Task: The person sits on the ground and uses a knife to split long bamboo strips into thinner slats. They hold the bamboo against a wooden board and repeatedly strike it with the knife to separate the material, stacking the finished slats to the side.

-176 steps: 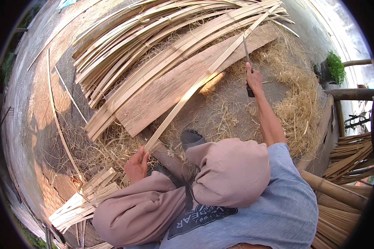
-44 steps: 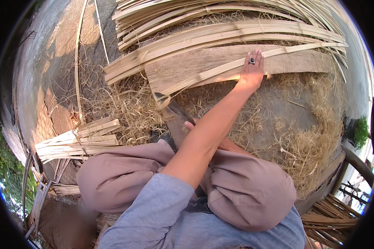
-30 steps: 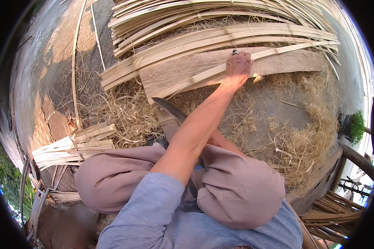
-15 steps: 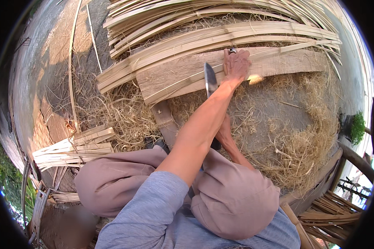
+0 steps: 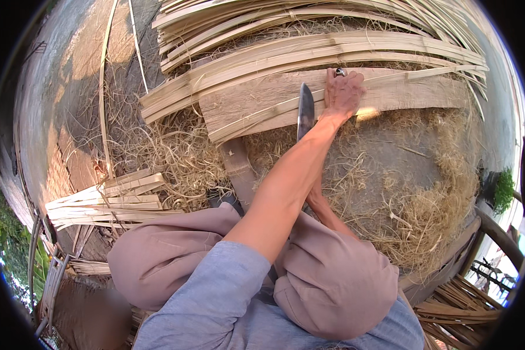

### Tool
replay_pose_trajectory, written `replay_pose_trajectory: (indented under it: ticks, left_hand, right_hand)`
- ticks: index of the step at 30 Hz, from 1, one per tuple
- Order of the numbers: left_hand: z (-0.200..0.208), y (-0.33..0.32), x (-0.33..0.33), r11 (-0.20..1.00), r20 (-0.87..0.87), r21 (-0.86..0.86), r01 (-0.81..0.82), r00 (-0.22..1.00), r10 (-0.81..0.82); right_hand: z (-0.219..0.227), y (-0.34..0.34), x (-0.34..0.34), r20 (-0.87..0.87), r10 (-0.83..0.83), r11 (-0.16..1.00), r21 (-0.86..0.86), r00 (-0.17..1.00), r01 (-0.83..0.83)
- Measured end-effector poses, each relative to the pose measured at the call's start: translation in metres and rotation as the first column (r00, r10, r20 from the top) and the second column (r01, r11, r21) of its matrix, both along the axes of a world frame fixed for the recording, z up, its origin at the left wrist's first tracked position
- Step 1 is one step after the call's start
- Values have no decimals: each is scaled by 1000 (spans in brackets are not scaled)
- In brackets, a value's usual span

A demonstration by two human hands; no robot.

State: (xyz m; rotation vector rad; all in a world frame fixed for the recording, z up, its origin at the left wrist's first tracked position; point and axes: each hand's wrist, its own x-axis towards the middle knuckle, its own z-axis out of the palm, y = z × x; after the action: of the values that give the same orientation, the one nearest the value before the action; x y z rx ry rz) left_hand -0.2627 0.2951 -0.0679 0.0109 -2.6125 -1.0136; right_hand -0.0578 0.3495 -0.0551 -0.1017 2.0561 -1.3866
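My left hand (image 5: 343,96), wearing a ring, is closed over a thin pale bamboo strip (image 5: 262,112) that lies along a wide wooden board (image 5: 402,98). Just left of that hand rises the dark blade of a knife (image 5: 305,111), tip pointing away from me, across the strip. Its handle passes out of sight behind my left forearm. My right hand (image 5: 315,195) is crossed beneath that forearm, with only the wrist part showing. The fingers are hidden, though the knife runs down to where they are.
Beyond the board lie long bamboo strips (image 5: 309,49) in bundles. Curly shavings (image 5: 186,149) cover the ground on both sides. Shorter split pieces (image 5: 111,201) are piled by my left knee. More strips (image 5: 461,312) lie at the lower right, near a wooden rail (image 5: 499,233).
The whole view has shifted slightly, so everything appears a little further right. The knife blade now stands more upright. My left hand keeps its place on the strip.
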Motion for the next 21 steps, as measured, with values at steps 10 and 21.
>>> replay_pose_trajectory:
  ticks: [10, 21]
  left_hand:
    - [16, 3, 1, 997, 170, 39, 70, 982, -75]
    - [14, 6, -13, 996, 152, -83, 25, 988, -12]
  right_hand:
    - [-54, -25, 52, -173, 165, 979, 147, 971, -140]
    - [38, 7, -1, -100, 47, 995, -84, 994, -55]
